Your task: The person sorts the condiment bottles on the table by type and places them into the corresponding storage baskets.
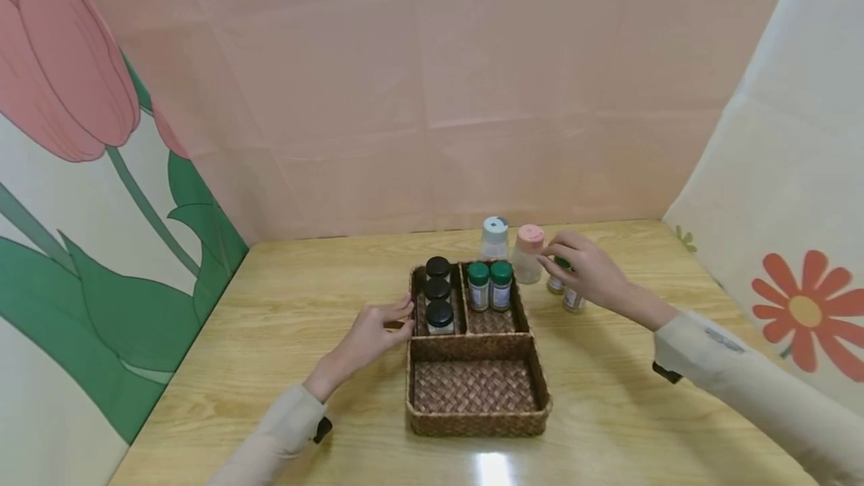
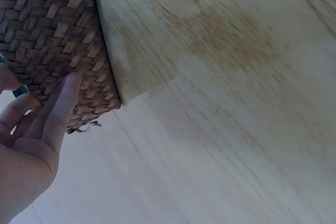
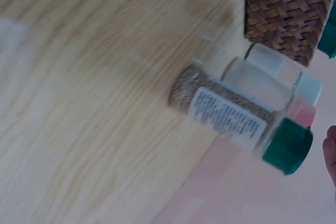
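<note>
A woven brown basket (image 1: 481,424) with three compartments stands on the table. My left hand (image 1: 378,330) touches its left wall, one extended finger (image 2: 63,108) lying along the outer weave. Three black-lidded jars (image 1: 439,313) fill the back left compartment in a row. Two green-lidded jars (image 1: 489,287) are side by side in the back right one. My right hand (image 1: 586,268) hovers, fingers loosely bent, over more green-lidded jars (image 1: 572,301) standing right of the basket. In the right wrist view one upright labelled jar (image 3: 226,116) shows its green cap apart from the fingertips.
Behind the basket's right corner stand a clear bottle with a light blue lid (image 1: 495,235) and another with a pink lid (image 1: 529,246), close to my right fingertips. A pink cloth backdrop (image 1: 432,96) rises at the table's far edge, with floral cloths at both sides.
</note>
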`<state>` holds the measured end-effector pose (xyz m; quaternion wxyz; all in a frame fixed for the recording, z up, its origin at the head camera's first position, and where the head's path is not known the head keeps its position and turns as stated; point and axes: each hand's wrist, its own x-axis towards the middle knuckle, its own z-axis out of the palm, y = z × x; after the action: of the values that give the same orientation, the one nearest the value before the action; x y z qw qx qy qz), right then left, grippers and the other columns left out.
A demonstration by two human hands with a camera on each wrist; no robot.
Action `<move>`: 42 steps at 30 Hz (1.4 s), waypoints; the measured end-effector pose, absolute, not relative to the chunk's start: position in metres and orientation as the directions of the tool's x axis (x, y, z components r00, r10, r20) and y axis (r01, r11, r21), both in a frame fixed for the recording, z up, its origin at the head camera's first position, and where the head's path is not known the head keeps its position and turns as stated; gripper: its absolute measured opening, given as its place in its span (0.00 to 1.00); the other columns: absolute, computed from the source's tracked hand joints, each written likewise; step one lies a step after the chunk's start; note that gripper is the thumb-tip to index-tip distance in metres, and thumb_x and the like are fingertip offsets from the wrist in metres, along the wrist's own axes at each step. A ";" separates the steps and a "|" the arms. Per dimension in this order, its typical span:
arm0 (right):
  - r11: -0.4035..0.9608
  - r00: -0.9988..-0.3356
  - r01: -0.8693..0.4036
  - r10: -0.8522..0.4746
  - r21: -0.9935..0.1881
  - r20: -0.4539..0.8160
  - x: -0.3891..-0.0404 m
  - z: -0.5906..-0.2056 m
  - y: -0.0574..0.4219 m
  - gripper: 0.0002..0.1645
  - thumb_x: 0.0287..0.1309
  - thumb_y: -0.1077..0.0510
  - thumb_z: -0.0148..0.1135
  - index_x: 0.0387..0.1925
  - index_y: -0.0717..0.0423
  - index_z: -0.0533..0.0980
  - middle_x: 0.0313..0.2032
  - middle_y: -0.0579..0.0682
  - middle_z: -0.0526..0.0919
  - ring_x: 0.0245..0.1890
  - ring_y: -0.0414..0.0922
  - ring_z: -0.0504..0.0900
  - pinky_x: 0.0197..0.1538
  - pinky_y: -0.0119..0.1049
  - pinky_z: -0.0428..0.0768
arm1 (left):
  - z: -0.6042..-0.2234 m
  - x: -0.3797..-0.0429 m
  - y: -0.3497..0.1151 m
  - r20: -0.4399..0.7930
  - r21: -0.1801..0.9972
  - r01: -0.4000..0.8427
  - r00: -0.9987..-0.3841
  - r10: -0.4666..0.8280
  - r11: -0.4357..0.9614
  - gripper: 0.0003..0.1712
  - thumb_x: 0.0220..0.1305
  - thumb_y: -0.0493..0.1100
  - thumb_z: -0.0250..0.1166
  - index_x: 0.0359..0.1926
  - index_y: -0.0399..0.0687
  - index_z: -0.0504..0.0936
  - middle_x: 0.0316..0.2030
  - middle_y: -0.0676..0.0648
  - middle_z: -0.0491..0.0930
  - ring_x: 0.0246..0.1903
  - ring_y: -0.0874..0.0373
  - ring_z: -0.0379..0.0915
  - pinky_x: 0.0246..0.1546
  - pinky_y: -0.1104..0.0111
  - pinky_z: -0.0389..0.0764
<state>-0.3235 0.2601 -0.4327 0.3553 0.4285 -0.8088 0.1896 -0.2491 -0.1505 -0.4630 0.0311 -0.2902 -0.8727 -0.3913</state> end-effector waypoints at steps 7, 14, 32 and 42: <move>0.567 -0.418 -0.823 -0.565 -0.034 0.711 -0.322 -0.440 0.271 0.18 0.70 0.47 0.59 0.32 0.55 0.82 0.32 0.46 0.78 0.28 0.43 0.77 0.28 0.38 0.76 | -0.465 -0.246 -0.154 0.293 0.673 0.531 -0.831 0.473 0.515 0.23 0.69 0.37 0.62 0.61 0.29 0.75 0.64 0.35 0.68 0.05 0.70 0.46 0.08 0.75 0.60; 0.629 -0.464 -0.777 -0.549 -0.022 0.695 -0.317 -0.446 0.280 0.07 0.56 0.57 0.70 0.32 0.56 0.82 0.33 0.49 0.79 0.30 0.46 0.76 0.31 0.43 0.74 | -0.469 -0.245 -0.155 0.304 0.680 0.537 -0.826 0.475 0.499 0.22 0.69 0.39 0.63 0.60 0.30 0.76 0.64 0.35 0.69 0.04 0.69 0.44 0.08 0.77 0.61; 0.766 -0.662 -0.642 -0.552 -0.005 0.507 -0.312 -0.441 0.308 0.27 0.49 0.50 0.77 0.45 0.61 0.76 0.40 0.53 0.76 0.28 0.43 0.74 0.28 0.42 0.75 | -0.465 -0.250 -0.150 0.315 0.690 0.539 -0.824 0.470 0.483 0.22 0.68 0.37 0.63 0.59 0.30 0.76 0.64 0.37 0.68 0.05 0.73 0.42 0.08 0.76 0.60; 0.801 -0.747 -0.593 -0.509 -0.081 0.428 -0.312 -0.443 0.307 0.25 0.57 0.48 0.72 0.48 0.58 0.73 0.41 0.52 0.77 0.30 0.46 0.80 0.27 0.42 0.77 | -0.464 -0.250 -0.151 0.319 0.675 0.549 -0.820 0.475 0.493 0.22 0.68 0.38 0.63 0.59 0.30 0.76 0.64 0.37 0.69 0.06 0.72 0.45 0.08 0.76 0.60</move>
<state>-0.3116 0.3071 -0.4427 0.1964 0.2967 -0.9285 0.1065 -0.2503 -0.1507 -0.4643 0.0451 -0.2967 -0.8629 -0.4067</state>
